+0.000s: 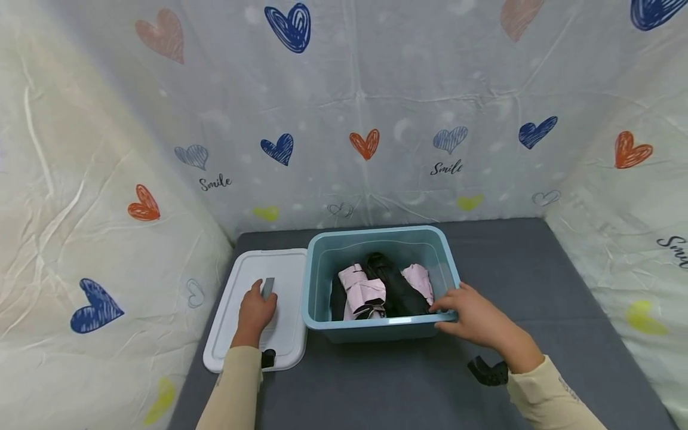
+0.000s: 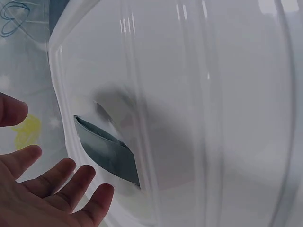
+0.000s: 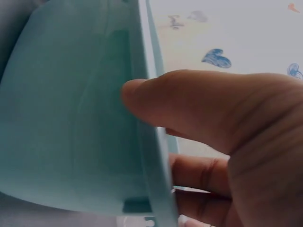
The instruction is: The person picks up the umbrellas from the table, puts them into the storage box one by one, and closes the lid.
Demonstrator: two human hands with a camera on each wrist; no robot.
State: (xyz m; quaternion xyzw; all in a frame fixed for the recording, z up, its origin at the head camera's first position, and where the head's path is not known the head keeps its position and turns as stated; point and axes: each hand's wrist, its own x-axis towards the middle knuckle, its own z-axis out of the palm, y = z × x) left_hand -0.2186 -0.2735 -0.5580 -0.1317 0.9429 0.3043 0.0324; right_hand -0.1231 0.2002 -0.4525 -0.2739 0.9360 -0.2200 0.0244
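Note:
A teal plastic storage bin sits near the middle of the table, with pink folded cloth and a black bundle inside. My right hand grips its near right corner. In the right wrist view the thumb presses the outer side of the rim while the fingers go over to the inner side. My left hand is over the white lid, close to the lid's grey handle. The left wrist view shows its fingers spread and loosely bent beside the handle, holding nothing.
The lid lies flat on the dark grey table, against the bin's left side. A second pink roll is inside the bin at the right. Heart-printed sheets stand behind and at both sides of the table.

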